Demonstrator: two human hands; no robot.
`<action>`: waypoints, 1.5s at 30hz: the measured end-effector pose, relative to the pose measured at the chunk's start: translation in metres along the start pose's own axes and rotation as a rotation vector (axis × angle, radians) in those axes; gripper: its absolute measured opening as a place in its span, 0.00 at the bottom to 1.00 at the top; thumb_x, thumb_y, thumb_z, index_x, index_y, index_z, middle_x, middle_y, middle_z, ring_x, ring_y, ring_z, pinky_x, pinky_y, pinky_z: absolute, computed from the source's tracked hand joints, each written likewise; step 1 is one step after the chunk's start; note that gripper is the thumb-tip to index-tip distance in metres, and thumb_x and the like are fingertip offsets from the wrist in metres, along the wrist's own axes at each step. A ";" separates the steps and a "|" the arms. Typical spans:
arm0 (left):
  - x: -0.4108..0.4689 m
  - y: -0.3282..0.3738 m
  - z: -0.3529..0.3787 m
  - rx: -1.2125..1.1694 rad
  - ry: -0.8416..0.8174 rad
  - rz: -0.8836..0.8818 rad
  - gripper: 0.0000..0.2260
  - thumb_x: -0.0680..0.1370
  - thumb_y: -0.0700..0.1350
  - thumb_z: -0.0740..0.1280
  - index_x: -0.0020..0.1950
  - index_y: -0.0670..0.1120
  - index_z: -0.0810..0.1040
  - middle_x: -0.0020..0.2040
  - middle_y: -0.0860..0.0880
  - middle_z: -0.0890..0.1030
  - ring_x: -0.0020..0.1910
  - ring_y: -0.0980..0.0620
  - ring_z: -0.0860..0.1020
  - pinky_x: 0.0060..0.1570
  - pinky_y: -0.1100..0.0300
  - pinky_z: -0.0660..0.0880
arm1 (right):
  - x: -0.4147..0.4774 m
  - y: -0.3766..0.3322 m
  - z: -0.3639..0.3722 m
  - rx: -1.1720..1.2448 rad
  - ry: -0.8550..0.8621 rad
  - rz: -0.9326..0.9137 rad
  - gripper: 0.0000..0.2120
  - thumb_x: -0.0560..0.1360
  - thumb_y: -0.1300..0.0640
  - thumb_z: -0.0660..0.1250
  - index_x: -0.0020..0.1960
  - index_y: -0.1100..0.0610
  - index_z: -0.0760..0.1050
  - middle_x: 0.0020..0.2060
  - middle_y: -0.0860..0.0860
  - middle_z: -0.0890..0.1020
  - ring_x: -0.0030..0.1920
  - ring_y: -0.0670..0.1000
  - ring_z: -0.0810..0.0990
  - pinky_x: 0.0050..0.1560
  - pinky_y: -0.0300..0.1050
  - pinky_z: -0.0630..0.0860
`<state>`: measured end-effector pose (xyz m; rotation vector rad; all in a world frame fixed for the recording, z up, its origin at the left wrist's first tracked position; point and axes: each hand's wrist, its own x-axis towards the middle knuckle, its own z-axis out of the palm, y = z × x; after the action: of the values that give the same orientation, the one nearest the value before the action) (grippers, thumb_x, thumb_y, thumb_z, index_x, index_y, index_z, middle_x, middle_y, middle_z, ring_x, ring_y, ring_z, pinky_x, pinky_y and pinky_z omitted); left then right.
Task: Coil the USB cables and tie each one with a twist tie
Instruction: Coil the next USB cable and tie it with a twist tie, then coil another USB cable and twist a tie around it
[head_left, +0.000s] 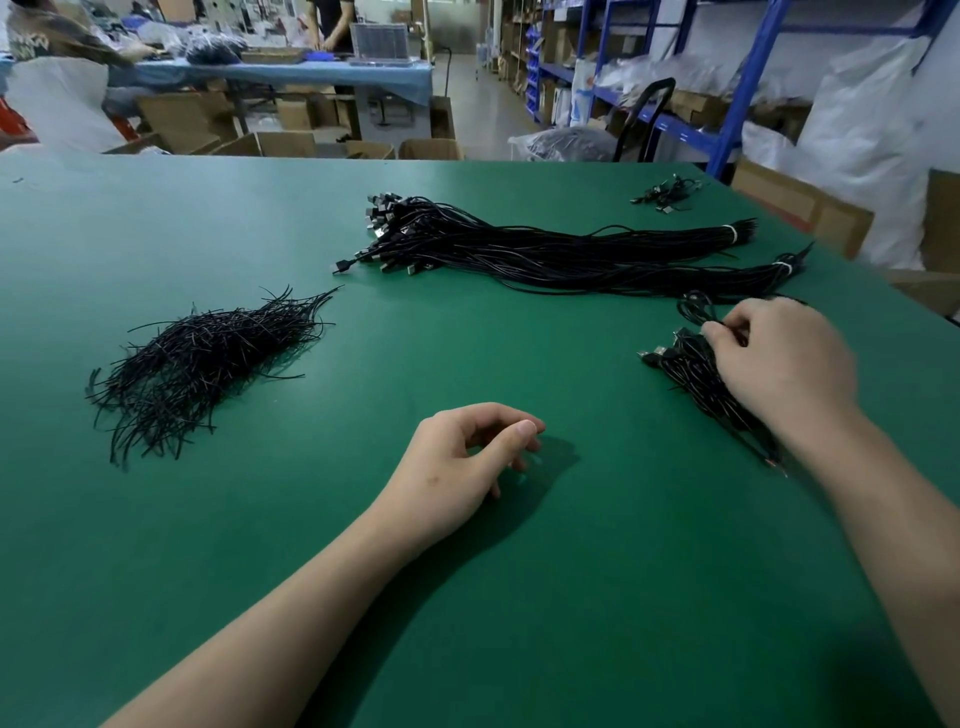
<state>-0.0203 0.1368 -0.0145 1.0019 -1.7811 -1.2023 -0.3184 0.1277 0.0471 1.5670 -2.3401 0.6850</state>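
A heap of black twist ties (202, 364) lies at the left of the green table (311, 571). Long bundles of straight black USB cables (545, 249) stretch across the far middle, bound with white ties near their right ends. At the right sits a small pile of coiled cables (691, 374). My right hand (779, 364) rests over that pile, its fingers pinching a coiled cable at the pile's top. My left hand (462, 462) lies on the table in the middle, fingers loosely curled, holding nothing.
A few more cables (667, 193) lie at the far right corner of the table. Cardboard boxes (810, 208) and blue shelving (737, 104) stand past the right edge. People work at a blue table (291, 73) in the background.
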 end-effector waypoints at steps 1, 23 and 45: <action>0.000 0.000 0.000 0.001 0.003 0.003 0.07 0.83 0.48 0.66 0.53 0.52 0.85 0.44 0.55 0.85 0.35 0.59 0.79 0.35 0.63 0.75 | 0.001 0.005 0.000 -0.028 -0.042 0.039 0.13 0.81 0.48 0.65 0.50 0.57 0.81 0.40 0.55 0.79 0.42 0.59 0.75 0.38 0.47 0.70; 0.027 -0.002 -0.047 0.408 0.245 -0.048 0.08 0.81 0.46 0.69 0.60 0.51 0.82 0.48 0.60 0.82 0.47 0.61 0.80 0.43 0.74 0.71 | -0.069 -0.107 0.045 0.331 -0.292 -0.388 0.13 0.81 0.46 0.65 0.61 0.52 0.75 0.57 0.49 0.73 0.62 0.51 0.71 0.62 0.48 0.68; 0.193 -0.046 -0.066 0.931 0.159 -0.170 0.27 0.83 0.50 0.61 0.82 0.46 0.59 0.83 0.44 0.54 0.80 0.40 0.53 0.77 0.46 0.57 | -0.085 -0.114 0.059 0.309 -0.266 -0.480 0.12 0.83 0.50 0.60 0.59 0.55 0.76 0.56 0.48 0.77 0.59 0.51 0.73 0.61 0.46 0.70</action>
<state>-0.0319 -0.0718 -0.0104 1.7265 -2.1766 -0.3008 -0.1768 0.1300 -0.0131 2.3757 -1.9526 0.7811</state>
